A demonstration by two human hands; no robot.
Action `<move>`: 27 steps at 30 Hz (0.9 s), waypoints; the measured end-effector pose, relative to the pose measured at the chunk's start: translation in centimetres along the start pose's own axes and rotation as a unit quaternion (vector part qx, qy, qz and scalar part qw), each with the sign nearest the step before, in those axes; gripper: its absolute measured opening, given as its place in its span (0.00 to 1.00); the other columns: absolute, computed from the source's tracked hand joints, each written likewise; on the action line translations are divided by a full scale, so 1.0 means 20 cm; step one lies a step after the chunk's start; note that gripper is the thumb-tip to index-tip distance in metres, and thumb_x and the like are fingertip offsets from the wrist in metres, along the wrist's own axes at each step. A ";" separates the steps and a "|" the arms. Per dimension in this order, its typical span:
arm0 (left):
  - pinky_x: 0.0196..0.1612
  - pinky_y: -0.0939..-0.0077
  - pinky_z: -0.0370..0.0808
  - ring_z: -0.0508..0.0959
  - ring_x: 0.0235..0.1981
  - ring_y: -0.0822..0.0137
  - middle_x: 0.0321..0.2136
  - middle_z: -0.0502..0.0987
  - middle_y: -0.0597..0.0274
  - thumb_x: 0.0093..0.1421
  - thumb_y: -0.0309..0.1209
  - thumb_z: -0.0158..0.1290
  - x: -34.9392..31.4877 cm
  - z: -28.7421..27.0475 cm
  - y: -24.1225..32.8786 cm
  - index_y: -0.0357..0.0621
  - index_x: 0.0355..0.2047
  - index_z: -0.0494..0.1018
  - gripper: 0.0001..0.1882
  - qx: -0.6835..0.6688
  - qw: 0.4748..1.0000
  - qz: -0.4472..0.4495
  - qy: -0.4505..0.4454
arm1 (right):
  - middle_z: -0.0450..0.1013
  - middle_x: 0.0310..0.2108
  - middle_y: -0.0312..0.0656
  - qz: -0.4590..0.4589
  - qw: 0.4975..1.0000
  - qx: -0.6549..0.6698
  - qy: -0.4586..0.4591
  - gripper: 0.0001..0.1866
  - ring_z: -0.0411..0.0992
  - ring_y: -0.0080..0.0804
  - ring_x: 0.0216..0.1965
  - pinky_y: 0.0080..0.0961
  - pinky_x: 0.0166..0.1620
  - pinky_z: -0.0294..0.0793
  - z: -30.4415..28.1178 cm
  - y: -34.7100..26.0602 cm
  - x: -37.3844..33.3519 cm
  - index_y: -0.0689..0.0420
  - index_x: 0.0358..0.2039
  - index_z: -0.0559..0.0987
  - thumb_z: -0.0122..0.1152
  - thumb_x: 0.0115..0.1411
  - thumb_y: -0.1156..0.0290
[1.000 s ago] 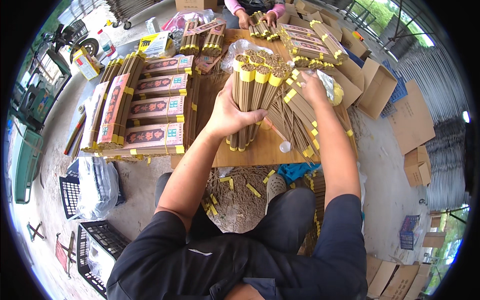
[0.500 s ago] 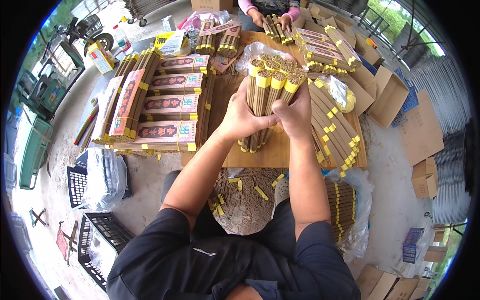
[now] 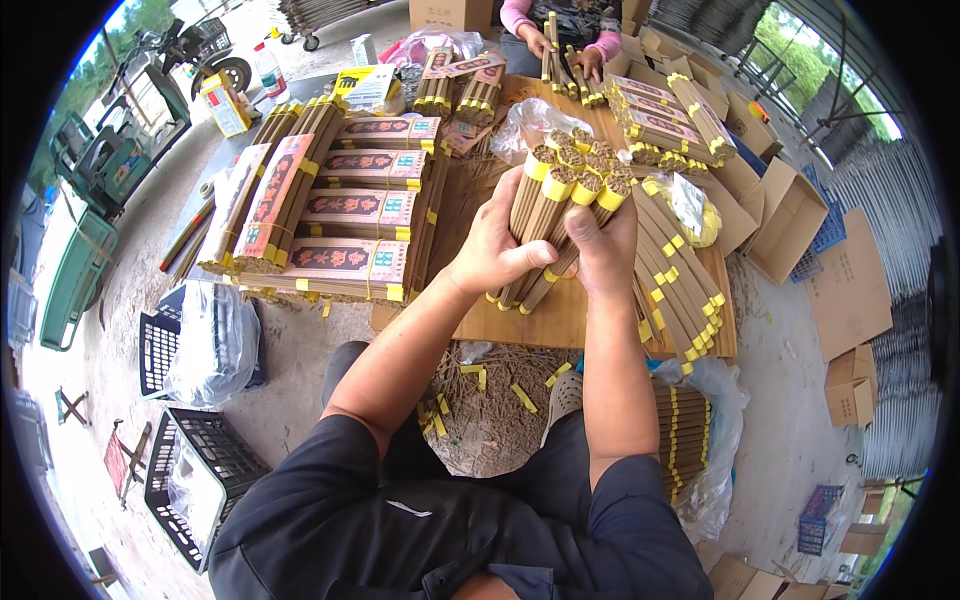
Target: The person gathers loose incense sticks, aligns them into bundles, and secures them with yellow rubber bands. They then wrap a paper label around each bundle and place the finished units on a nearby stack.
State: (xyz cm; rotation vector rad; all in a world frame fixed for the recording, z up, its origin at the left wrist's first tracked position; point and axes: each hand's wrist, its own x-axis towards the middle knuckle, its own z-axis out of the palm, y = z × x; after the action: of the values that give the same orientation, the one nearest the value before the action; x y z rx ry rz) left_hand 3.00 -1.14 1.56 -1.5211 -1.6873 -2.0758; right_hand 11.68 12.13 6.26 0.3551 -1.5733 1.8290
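Between my two hands, above the near part of the wooden table (image 3: 485, 320), is a cluster of brown incense stick bundles (image 3: 548, 205). Yellow paper bands wrap their upper ends, and the cluster leans with its top to the right. My left hand (image 3: 497, 242) grips its left side, thumb across the front. On the right side my right hand (image 3: 606, 245) is closed round it, thumb pointing up; its other fingers are mostly hidden. More banded incense bundles (image 3: 672, 275) lie by my right hand. Labelled incense packs (image 3: 350, 208) are stacked left of my left hand.
Across the table a co-worker's hands (image 3: 588, 64) handle incense bundles. Labelled packs (image 3: 655, 112) lie at the far right, near open cardboard boxes (image 3: 787, 222). Plastic film (image 3: 540, 125) lies behind the cluster. Black crates (image 3: 205, 470) stand at lower left; more bundles (image 3: 682, 430) sit below the table's right side.
The held cluster has tilted, its top leaning further right and its lower ends swinging left. The co-worker's hands have moved apart, one now raising a bundle upright.
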 end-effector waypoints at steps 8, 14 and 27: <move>0.57 0.62 0.75 0.79 0.54 0.55 0.52 0.77 0.47 0.41 0.66 0.71 0.00 0.04 0.02 0.31 0.63 0.60 0.62 0.097 0.989 0.082 0.081 | 0.76 0.52 0.40 0.024 0.997 0.061 0.048 0.39 0.72 0.27 0.52 0.30 0.58 0.70 0.01 -0.04 -0.01 0.64 0.58 0.73 0.72 0.59 0.44; 0.63 0.60 0.71 0.75 0.61 0.53 0.59 0.73 0.44 0.37 0.61 0.76 -0.04 0.00 -0.10 0.34 0.68 0.56 0.67 0.043 0.999 -0.030 -0.008 | 0.75 0.52 0.40 0.065 0.997 0.021 0.029 0.39 0.72 0.27 0.53 0.30 0.59 0.69 -0.06 0.05 -0.04 0.63 0.59 0.72 0.70 0.60 0.44; 0.57 0.64 0.76 0.81 0.54 0.58 0.49 0.81 0.49 0.37 0.52 0.79 0.00 -0.06 0.00 0.36 0.63 0.62 0.59 0.045 0.987 -0.108 -0.109 | 0.82 0.42 0.43 0.029 0.997 -0.056 -0.052 0.30 0.81 0.31 0.44 0.29 0.49 0.81 -0.09 -0.06 0.01 0.63 0.49 0.78 0.84 0.49 0.67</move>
State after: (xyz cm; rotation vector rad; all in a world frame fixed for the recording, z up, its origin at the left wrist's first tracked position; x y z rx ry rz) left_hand 2.27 -2.13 1.65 -1.6553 -2.0791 -1.9545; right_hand 12.77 13.98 6.77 0.3602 -1.7670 1.7817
